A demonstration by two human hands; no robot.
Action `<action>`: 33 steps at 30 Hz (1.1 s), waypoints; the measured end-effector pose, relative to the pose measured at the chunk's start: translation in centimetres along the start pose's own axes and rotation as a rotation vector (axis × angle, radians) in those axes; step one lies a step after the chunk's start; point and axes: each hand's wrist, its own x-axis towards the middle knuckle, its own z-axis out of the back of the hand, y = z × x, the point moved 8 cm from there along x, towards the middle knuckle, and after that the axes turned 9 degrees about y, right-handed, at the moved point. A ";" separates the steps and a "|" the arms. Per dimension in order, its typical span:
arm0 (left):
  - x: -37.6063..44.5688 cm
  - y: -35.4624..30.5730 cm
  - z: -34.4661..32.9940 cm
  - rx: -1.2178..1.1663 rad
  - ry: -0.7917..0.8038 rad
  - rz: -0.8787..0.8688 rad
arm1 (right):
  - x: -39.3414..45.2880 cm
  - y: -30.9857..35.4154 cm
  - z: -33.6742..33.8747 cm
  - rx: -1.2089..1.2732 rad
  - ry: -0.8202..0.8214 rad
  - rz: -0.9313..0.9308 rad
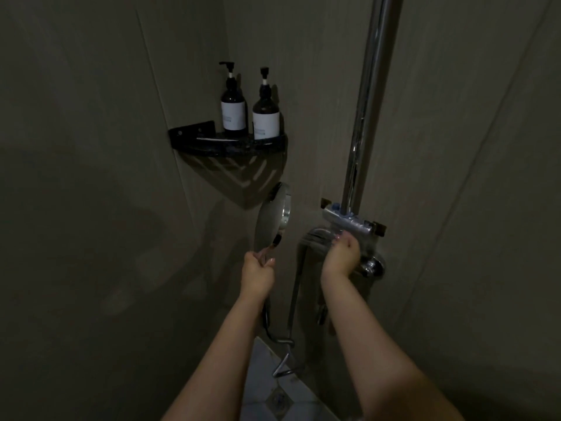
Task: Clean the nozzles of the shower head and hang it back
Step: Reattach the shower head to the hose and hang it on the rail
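Two dark pump bottles point(233, 108) point(266, 115) stand side by side on a black corner shelf point(212, 144), floor drain point(277, 399) below.

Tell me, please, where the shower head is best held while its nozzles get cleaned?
Probably by the handle, from below, as the left hand grips it now. The shower head stands upright with its round face above the hand, so a low grip leaves the face uncovered, and the hose hangs free below. The right hand is at the mixer valve.
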 end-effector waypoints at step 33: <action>0.4 -3.2 0.4 -0.024 -0.104 -0.132 | -0.5 -2.0 3.2 -0.206 -0.240 -0.060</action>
